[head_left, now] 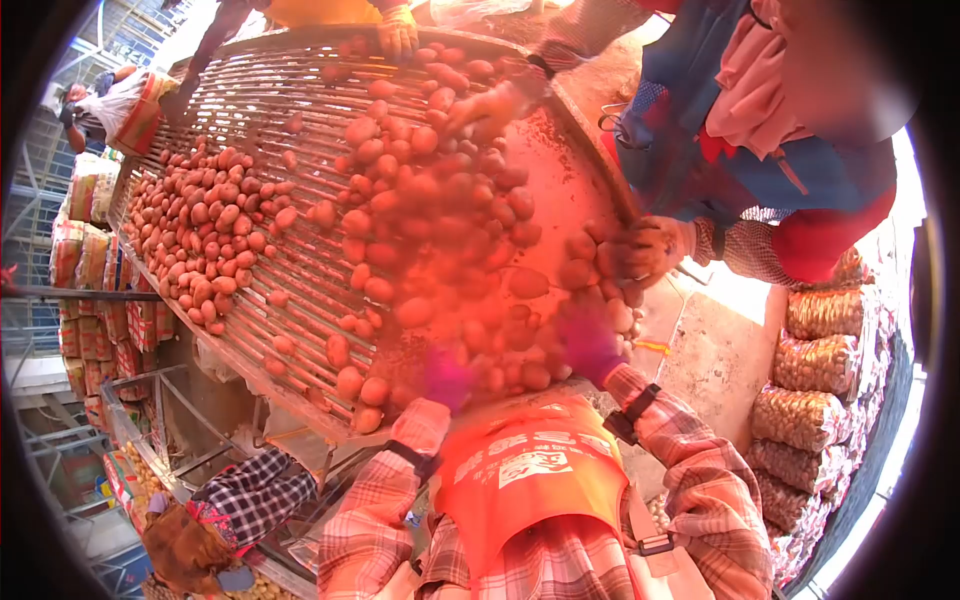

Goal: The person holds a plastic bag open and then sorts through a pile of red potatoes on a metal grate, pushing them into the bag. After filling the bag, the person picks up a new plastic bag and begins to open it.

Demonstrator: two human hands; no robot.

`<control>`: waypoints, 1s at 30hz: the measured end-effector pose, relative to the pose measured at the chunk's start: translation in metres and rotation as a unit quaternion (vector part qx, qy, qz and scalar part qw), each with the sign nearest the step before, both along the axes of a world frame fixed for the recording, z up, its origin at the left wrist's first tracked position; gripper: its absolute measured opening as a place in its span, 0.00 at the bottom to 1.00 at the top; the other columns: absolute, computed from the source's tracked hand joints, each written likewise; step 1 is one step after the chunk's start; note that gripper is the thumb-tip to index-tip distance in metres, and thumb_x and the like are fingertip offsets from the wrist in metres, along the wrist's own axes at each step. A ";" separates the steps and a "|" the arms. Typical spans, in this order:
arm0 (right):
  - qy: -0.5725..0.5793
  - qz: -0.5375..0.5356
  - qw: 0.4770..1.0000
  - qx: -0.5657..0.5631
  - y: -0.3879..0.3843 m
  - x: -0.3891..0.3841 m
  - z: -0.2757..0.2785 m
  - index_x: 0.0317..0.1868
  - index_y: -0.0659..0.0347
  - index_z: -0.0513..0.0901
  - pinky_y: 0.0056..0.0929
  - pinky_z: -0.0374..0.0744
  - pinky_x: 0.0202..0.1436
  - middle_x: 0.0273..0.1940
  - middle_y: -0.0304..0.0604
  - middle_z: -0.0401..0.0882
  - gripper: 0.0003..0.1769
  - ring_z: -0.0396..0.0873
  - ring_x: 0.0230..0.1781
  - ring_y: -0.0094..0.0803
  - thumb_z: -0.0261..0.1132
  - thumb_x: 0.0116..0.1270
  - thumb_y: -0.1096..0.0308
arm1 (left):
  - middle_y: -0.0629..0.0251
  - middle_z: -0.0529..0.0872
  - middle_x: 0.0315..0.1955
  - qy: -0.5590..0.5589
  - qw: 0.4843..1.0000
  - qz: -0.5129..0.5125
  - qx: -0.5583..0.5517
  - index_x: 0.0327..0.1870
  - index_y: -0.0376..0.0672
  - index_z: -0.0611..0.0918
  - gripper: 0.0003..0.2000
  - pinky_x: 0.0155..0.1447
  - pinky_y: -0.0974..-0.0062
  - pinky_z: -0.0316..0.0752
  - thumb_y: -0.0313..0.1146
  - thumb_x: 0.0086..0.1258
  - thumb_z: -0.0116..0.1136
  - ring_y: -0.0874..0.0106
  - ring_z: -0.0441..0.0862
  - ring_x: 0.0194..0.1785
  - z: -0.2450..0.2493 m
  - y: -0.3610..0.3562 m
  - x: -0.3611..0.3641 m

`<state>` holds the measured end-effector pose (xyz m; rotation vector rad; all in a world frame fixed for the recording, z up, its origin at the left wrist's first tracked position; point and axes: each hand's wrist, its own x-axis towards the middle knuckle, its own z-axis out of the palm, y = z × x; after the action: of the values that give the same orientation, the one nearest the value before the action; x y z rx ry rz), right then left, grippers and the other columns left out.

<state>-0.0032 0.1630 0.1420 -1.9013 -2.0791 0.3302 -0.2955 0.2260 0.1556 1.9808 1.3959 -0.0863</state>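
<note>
Reddish potatoes (pixel 390 215) lie in a loose heap on a slatted metal sorting table (pixel 270 95), with a second pile (pixel 205 225) farther left on the slats. My left hand (pixel 450 377), in a purple glove, is at the near edge of the table, beside potatoes; motion blurs its fingers. My right hand (pixel 588 345), also purple-gloved and blurred, is against the potatoes at the near right corner. Whether either hand holds a potato cannot be made out. A co-worker's gloved hand (pixel 648 248) touches potatoes just beyond my right hand.
Across the table, another co-worker's hand (pixel 398 32) rests at the far edge. A person in blue (pixel 760 180) leans in at the right. Filled sacks (pixel 815 365) are stacked at the right, more sacks (pixel 90 260) at the left. A person in a checked garment (pixel 258 495) is lower left.
</note>
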 end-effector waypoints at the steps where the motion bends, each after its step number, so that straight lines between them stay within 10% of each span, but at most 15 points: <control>1: 0.002 0.006 1.000 -0.001 -0.007 0.011 0.003 0.39 0.52 0.82 0.53 0.70 0.53 0.43 0.44 0.77 0.19 0.74 0.49 0.47 0.69 0.56 0.47 | 0.47 0.70 0.68 0.086 0.984 -0.132 0.083 0.77 0.44 0.67 0.44 0.73 0.54 0.66 0.52 0.60 0.73 0.48 0.69 0.70 0.019 -0.003 0.019; 4: -0.036 -0.038 0.997 0.051 -0.006 0.038 0.029 0.38 0.52 0.81 0.50 0.72 0.54 0.43 0.44 0.77 0.18 0.75 0.50 0.47 0.70 0.55 0.50 | 0.47 0.69 0.69 0.071 0.986 -0.147 0.026 0.77 0.46 0.66 0.45 0.72 0.54 0.67 0.53 0.60 0.72 0.49 0.70 0.69 -0.022 -0.005 0.051; 7: -0.058 -0.024 0.997 0.053 0.010 0.037 0.037 0.44 0.55 0.83 0.50 0.72 0.59 0.49 0.47 0.79 0.17 0.76 0.54 0.49 0.69 0.58 0.55 | 0.50 0.77 0.57 -0.111 0.962 -0.019 0.248 0.77 0.47 0.66 0.36 0.45 0.44 0.75 0.51 0.71 0.62 0.53 0.80 0.47 -0.042 -0.010 0.077; 10: 0.044 0.132 0.985 0.101 0.058 -0.008 0.051 0.61 0.58 0.79 0.53 0.72 0.68 0.63 0.53 0.76 0.25 0.74 0.63 0.53 0.66 0.64 0.62 | 0.56 0.79 0.56 -0.286 0.932 0.115 -0.190 0.74 0.40 0.67 0.34 0.52 0.59 0.79 0.37 0.68 0.68 0.65 0.81 0.49 0.034 -0.004 0.095; 13: 0.106 0.250 0.958 0.089 0.111 -0.063 0.052 0.63 0.56 0.78 0.51 0.75 0.67 0.67 0.52 0.73 0.26 0.72 0.66 0.53 0.66 0.64 0.61 | 0.52 0.75 0.65 -0.330 0.925 0.104 -0.153 0.75 0.42 0.67 0.36 0.64 0.66 0.77 0.30 0.65 0.69 0.60 0.73 0.69 -0.005 0.007 0.055; 17: 0.144 0.267 0.943 0.139 0.169 -0.131 0.014 0.65 0.53 0.77 0.52 0.74 0.68 0.68 0.53 0.71 0.28 0.70 0.69 0.54 0.67 0.64 0.60 | 0.43 0.73 0.67 0.053 0.917 0.125 0.376 0.76 0.44 0.68 0.40 0.70 0.50 0.68 0.45 0.62 0.70 0.46 0.71 0.69 0.004 0.014 -0.077; 21: -0.006 0.154 0.984 0.090 0.171 -0.148 -0.029 0.58 0.53 0.83 0.61 0.69 0.70 0.67 0.53 0.72 0.24 0.65 0.72 0.57 0.67 0.59 0.61 | 0.37 0.71 0.68 0.229 0.912 0.273 0.201 0.77 0.42 0.67 0.44 0.71 0.49 0.68 0.52 0.61 0.71 0.43 0.71 0.69 -0.002 0.000 -0.194; 23: -0.070 0.120 0.987 0.085 0.164 -0.139 -0.024 0.53 0.54 0.86 0.64 0.67 0.71 0.66 0.53 0.73 0.21 0.64 0.72 0.58 0.67 0.57 0.62 | 0.37 0.72 0.67 0.096 0.921 0.309 0.217 0.76 0.42 0.68 0.45 0.71 0.50 0.68 0.52 0.59 0.73 0.43 0.72 0.68 -0.054 -0.019 -0.222; 25: -0.107 0.075 0.990 0.059 0.140 -0.116 -0.006 0.41 0.54 0.89 0.66 0.66 0.70 0.64 0.51 0.74 0.14 0.64 0.72 0.58 0.68 0.54 0.62 | 0.37 0.72 0.66 -0.037 0.912 0.341 0.224 0.76 0.42 0.68 0.46 0.70 0.50 0.68 0.52 0.56 0.74 0.42 0.73 0.67 -0.062 -0.026 -0.218; 30: -0.069 0.063 0.995 0.033 0.072 -0.062 -0.002 0.37 0.51 0.89 0.71 0.65 0.68 0.65 0.51 0.74 0.11 0.65 0.71 0.54 0.69 0.54 0.60 | 0.41 0.77 0.56 0.117 0.936 0.300 0.144 0.70 0.38 0.74 0.44 0.65 0.51 0.71 0.53 0.53 0.75 0.44 0.77 0.59 0.010 -0.017 -0.127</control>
<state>-0.0649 0.2353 0.1405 -1.8069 -2.2756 0.1599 -0.4224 0.2094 0.1660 1.7125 2.2209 0.1767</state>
